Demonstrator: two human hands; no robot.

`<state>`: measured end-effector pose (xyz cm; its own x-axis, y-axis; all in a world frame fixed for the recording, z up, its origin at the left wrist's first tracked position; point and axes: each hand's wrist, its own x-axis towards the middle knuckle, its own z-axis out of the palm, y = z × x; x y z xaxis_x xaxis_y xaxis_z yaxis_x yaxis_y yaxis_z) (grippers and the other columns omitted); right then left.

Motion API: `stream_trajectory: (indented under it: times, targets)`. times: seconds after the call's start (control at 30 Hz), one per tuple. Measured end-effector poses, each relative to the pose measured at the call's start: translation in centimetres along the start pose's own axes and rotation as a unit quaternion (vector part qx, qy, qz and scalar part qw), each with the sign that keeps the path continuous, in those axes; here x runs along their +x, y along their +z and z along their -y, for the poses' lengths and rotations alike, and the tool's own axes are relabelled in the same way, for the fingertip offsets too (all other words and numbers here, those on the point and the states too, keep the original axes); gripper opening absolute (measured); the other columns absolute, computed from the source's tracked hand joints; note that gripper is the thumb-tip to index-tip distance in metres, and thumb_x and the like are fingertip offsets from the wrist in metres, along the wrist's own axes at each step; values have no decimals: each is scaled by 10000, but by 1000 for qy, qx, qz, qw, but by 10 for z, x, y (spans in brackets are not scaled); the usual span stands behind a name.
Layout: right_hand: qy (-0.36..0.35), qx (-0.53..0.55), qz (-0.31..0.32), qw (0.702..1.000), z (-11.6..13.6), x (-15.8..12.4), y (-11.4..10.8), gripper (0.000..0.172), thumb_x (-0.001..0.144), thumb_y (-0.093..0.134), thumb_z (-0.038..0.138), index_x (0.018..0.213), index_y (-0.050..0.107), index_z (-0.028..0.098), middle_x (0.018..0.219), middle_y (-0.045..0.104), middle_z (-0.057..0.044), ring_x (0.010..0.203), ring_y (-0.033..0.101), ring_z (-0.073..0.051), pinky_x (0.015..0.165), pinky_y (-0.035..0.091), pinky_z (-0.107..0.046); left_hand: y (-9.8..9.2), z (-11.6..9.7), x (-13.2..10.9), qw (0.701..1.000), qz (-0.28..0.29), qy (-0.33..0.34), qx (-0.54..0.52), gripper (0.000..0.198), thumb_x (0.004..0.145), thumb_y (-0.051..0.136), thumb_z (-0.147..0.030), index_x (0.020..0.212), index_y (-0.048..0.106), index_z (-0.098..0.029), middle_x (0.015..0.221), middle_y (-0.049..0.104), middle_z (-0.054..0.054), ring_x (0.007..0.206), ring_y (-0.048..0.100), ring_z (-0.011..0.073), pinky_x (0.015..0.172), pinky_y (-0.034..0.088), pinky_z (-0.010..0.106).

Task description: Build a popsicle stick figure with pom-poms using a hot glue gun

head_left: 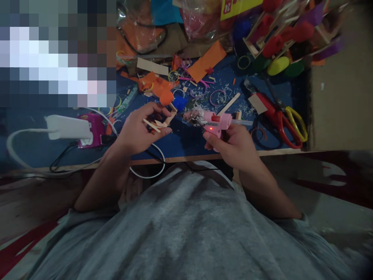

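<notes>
Between the fingers of my left hand (142, 126) is a small wooden stick piece (168, 119), with an orange balloon-like ball (166, 97) and a blue one (180, 103) just beyond it. My right hand (236, 144) is closed round the handle of a pink glue gun (217, 121). A red light glows on the gun's side, and a clear glue stick (242, 122) sticks out of its back. The gun's nozzle, covered with grey shreds, points left at the wooden piece, a small gap away from it.
Scissors (284, 130) and a loose stick (229, 104) lie right of centre. A white plug (68, 127) with cables sits at the left. Orange scraps, rubber bands and shreds litter the blue table (183, 146). Cardboard (339, 97) stands at the right.
</notes>
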<state>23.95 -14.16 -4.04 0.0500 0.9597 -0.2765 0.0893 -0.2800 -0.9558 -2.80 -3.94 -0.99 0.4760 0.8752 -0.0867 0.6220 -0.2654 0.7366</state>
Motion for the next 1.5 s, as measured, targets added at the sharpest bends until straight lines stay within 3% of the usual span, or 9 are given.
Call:
stream_trajectory:
  times: [0.2,0.4,0.53,0.63,0.83,0.93,1.07,1.23,1.5]
  targets:
    - [-33,-4,23,999,4,1,6,324,912,805,517,885,724,205,733,725,-20,666,688,-175,615,545,-306,5,11,1,997,-20,16,-69,460,758,876,-476,1082,673,-220,1071,782,44,788,697,160,693,562,306]
    - [-66,-43,27,997,3,1,7,332,947,778,548,900,724,225,799,732,-40,784,716,-212,687,593,-340,4,13,-1,997,-29,32,-57,620,797,910,-600,1191,606,-230,1192,747,40,1020,732,206,887,636,402]
    - [-71,-41,37,996,0,0,10,323,958,768,551,949,738,230,808,723,-37,777,708,-209,667,595,-341,4,12,-3,998,-25,21,-50,700,801,868,-712,1262,645,-235,1238,754,56,1062,742,233,908,647,433]
    - [-73,-43,37,996,-3,0,13,311,960,768,537,961,735,228,828,718,-33,749,685,-192,655,580,-335,5,12,-4,998,-28,20,-52,618,817,853,-672,1224,669,-245,1260,774,71,1019,748,221,870,647,397]
    - [-80,-45,42,995,-9,0,15,328,963,770,546,1023,742,225,937,750,-54,787,693,-202,708,598,-363,10,18,-3,993,-50,50,-96,456,801,912,-474,1124,671,-260,1029,778,27,811,716,163,705,595,309]
    - [-79,-63,37,994,-9,1,14,323,963,765,536,1010,745,218,937,753,-60,793,694,-209,695,587,-360,12,22,-2,988,-64,72,-123,431,781,935,-446,1043,654,-251,1024,784,28,754,705,150,645,555,293]
    - [-79,-77,23,994,-6,3,14,292,954,762,513,984,745,223,872,739,-46,788,691,-214,683,576,-354,13,21,-2,987,-68,76,-128,397,791,924,-415,981,624,-237,1093,811,47,811,730,160,652,553,291]
    - [-75,-72,13,995,3,6,15,253,925,768,456,998,771,214,855,764,-45,839,724,-238,735,588,-372,13,19,-3,985,-86,94,-120,385,797,927,-399,922,603,-233,986,805,34,820,748,179,643,555,305]
    - [-87,-155,23,984,12,10,16,249,909,746,447,821,712,217,747,709,-22,692,628,-190,665,479,-340,8,17,-8,980,-85,113,-143,288,847,905,-329,979,677,-211,1012,794,42,880,766,179,710,595,317]
